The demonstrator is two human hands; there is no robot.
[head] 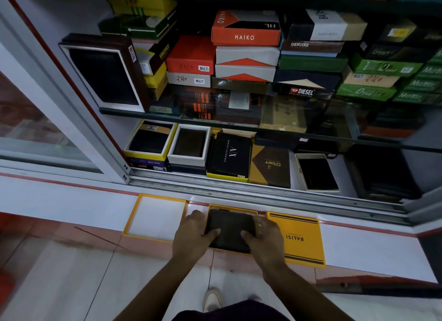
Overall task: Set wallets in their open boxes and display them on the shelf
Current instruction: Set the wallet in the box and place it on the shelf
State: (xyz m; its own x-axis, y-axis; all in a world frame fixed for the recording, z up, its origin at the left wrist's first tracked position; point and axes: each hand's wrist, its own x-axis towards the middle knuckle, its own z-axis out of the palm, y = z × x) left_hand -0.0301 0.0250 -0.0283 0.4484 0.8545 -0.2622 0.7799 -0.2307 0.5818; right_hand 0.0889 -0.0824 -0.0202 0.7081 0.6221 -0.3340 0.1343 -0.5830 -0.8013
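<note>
A dark brown wallet [230,227] lies in a yellow open box [232,208] on the white ledge in front of the cabinet. My left hand [193,234] grips the wallet's left edge and my right hand [265,237] grips its right edge, thumbs on top. An empty yellow box half [155,218] with a white inside lies just to the left. A yellow lid marked BALISI [299,239] lies just to the right. On the lower shelf [346,175], open boxes show dark wallets: a yellow one [150,141], a white one [189,143] and another white one [318,172].
Closed boxes marked AX [229,155] and Orait [270,165] stand on the lower shelf. The glass upper shelf [239,122] carries stacked wallet boxes, among them HAIKO [245,29] and DIESEL [303,88]. A sliding door frame [79,120] stands at left. My shoe [212,299] is below.
</note>
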